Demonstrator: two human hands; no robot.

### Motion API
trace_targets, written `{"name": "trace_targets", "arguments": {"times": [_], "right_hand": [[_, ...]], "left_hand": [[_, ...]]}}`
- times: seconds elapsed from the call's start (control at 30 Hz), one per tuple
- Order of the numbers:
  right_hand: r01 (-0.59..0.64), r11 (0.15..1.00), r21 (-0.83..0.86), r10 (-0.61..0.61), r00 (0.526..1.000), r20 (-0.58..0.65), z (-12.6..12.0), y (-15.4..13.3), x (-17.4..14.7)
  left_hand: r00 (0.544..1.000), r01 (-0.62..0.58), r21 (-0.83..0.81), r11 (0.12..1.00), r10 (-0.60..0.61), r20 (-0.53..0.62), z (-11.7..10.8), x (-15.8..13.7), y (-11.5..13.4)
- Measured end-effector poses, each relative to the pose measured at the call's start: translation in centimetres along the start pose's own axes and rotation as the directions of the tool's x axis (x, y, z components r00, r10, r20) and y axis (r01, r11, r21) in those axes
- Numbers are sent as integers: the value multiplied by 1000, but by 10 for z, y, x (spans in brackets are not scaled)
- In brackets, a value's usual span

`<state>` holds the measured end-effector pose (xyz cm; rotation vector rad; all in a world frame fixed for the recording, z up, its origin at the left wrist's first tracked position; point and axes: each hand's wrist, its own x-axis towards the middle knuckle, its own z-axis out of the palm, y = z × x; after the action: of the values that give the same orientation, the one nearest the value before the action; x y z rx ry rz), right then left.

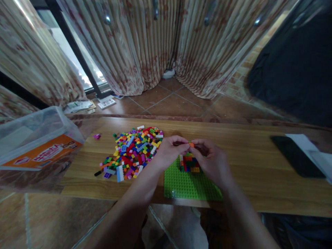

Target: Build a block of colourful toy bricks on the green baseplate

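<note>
My left hand (171,149) and my right hand (211,157) meet above the far part of a green baseplate (181,186). Both pinch a small orange toy brick (191,145) between thumb and fingers. Just below them, a low block of bricks in mixed colours (190,163) stands on the baseplate, partly covered by my right hand. To the left of my left hand spreads a large heap of loose toy bricks (135,150) in many colours.
A wooden bench top (254,166) carries everything. At the left stands a clear plastic box (59,126) with an orange label. A dark flat pad (295,157) and white papers (306,141) lie at the right. Single pink bricks (97,136) sit left of the heap.
</note>
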<state>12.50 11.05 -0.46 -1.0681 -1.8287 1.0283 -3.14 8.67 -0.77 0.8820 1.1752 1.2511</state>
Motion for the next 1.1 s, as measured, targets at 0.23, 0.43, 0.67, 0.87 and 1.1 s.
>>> {"name": "trace_targets", "arguments": {"times": [0.23, 0.43, 0.67, 0.87, 1.1], "right_hand": [[23, 968, -251, -15, 999, 32, -23, 6, 1], [42, 938, -345, -38, 999, 18, -35, 23, 4], [36, 935, -354, -5, 996, 86, -25, 33, 3], [42, 923, -382, -5, 995, 98, -20, 36, 6], [26, 933, -360, -2, 998, 67, -17, 38, 6]], "left_hand": [[999, -2, 115, 993, -2, 35, 6, 1, 1], [987, -121, 442, 889, 154, -41, -4, 8, -6], [987, -57, 755, 653, 152, -58, -2, 2, 0], [991, -52, 823, 565, 134, -29, 0, 0, 0], [990, -68, 832, 550, 140, -11, 0, 2, -4]]}}
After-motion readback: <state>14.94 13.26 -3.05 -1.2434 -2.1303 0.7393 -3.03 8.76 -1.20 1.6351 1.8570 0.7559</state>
